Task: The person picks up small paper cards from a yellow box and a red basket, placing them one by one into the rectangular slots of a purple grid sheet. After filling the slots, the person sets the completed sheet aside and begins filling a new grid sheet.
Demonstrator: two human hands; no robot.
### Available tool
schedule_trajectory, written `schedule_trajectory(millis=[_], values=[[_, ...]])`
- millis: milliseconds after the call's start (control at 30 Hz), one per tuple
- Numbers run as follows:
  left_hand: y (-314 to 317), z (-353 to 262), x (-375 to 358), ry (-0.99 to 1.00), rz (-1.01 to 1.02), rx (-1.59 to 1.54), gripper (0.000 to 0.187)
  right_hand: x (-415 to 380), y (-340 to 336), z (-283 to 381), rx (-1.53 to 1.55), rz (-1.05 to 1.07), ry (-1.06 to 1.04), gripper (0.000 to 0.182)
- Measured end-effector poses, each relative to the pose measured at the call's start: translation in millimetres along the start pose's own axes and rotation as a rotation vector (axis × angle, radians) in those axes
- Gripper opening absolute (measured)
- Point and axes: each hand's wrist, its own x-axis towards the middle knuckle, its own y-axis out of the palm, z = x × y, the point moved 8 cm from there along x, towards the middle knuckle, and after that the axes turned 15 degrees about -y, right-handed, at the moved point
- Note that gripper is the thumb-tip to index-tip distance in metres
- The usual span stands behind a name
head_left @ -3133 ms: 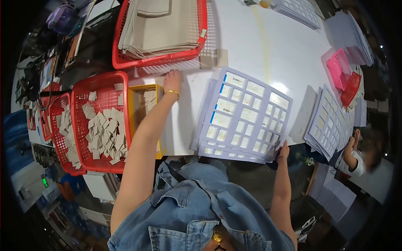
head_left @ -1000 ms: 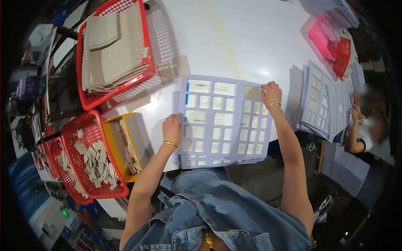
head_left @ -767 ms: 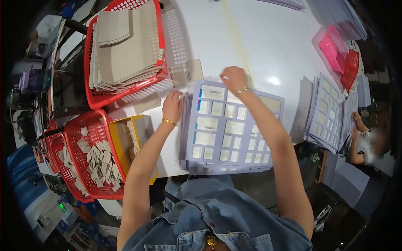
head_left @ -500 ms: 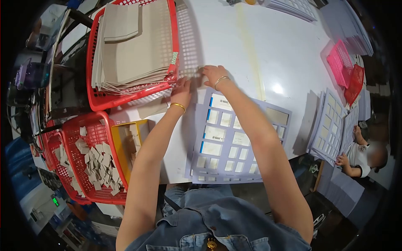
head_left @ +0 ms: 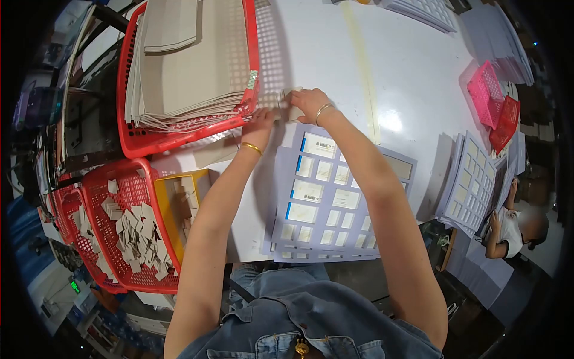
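My right hand (head_left: 310, 105) has its fingers closed on a small beige cardboard piece (head_left: 293, 109) just above the white table. My left hand (head_left: 261, 124) is close beside it, at the near right corner of the large red basket (head_left: 251, 90). Its fingers are bent together, and what they pinch, if anything, is too small to make out. Below my hands lies a stack of pale lavender sheets (head_left: 326, 204) with rectangular windows, several showing white printed labels and blue edges. My right forearm covers part of the top sheet.
Flat grey boards (head_left: 191, 78) fill the large basket. A smaller red basket (head_left: 134, 230) holds loose cardboard pieces, next to a yellow box (head_left: 182, 197). To the right are a pink basket (head_left: 485, 94), more windowed sheets (head_left: 469, 182) and another person (head_left: 513, 230).
My right hand has shifted slightly right, and more of the cardboard piece under its fingers shows. My left hand has barely moved. The person at the right has drawn their hands back from the sheets.
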Motion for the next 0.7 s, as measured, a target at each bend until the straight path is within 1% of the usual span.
schedule_trajectory(millis=[100,200,300,400,500,567,600,700], values=[[-1,-7,8,-0.078,0.222,0.084,0.023,-1,2,5,-0.036,0.01,-0.063,0.035],[-6,-7,8,-0.073,0.281,-0.013,0.024,-4,1,1,0.068,0.021,-0.093,0.03],[-4,-6,10,-0.036,0.176,-0.001,0.025,-11,-3,-3,0.172,-0.052,-0.058,0.025],[5,-8,13,-0.066,0.205,0.057,0.025,-8,-2,2,0.088,-0.104,-0.052,0.026],[12,-7,12,-0.003,0.237,0.091,0.022,-13,-5,1,0.152,-0.091,-0.057,0.028],[24,1,11,-0.054,0.204,-0.008,0.019,-13,-5,2,0.157,-0.102,-0.081,0.023],[19,1,13,-0.078,0.185,-0.058,0.018,-14,-7,1,0.157,-0.108,-0.092,0.021],[11,-14,14,0.04,0.195,0.135,0.014,-6,-2,0,0.109,0.027,-0.061,0.02]])
